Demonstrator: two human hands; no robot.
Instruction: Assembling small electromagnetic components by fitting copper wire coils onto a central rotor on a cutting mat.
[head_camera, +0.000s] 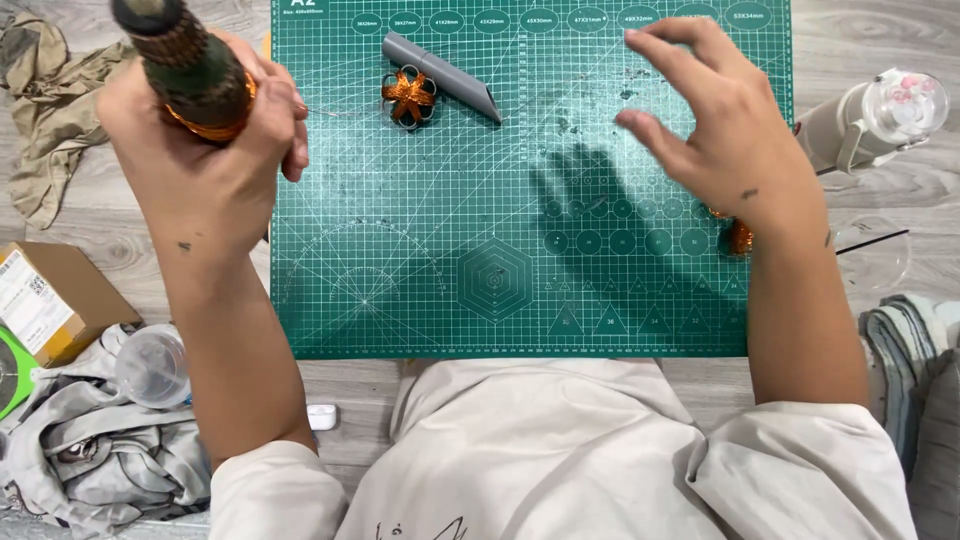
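My left hand (205, 150) is raised at the upper left and grips a dark bottle (185, 60) wrapped in brown-green netting with an orange ribbon band around it. My right hand (715, 120) hovers above the right part of the green cutting mat (450, 260), fingers spread, holding nothing. A small orange ribbon bow (408, 97) lies on the mat near the top, touching a grey tube-shaped tool (442, 76). An orange ribbon spool (738, 237) peeks out from under my right wrist at the mat's right edge.
A beige cloth (50, 110) lies at the far left. A cardboard box (50, 300), a clear plastic cup (152, 365) and grey fabric (90, 450) sit at lower left. A white bottle with a clear cap (880, 115) lies at right. Folded cloth (915, 360) is at lower right.
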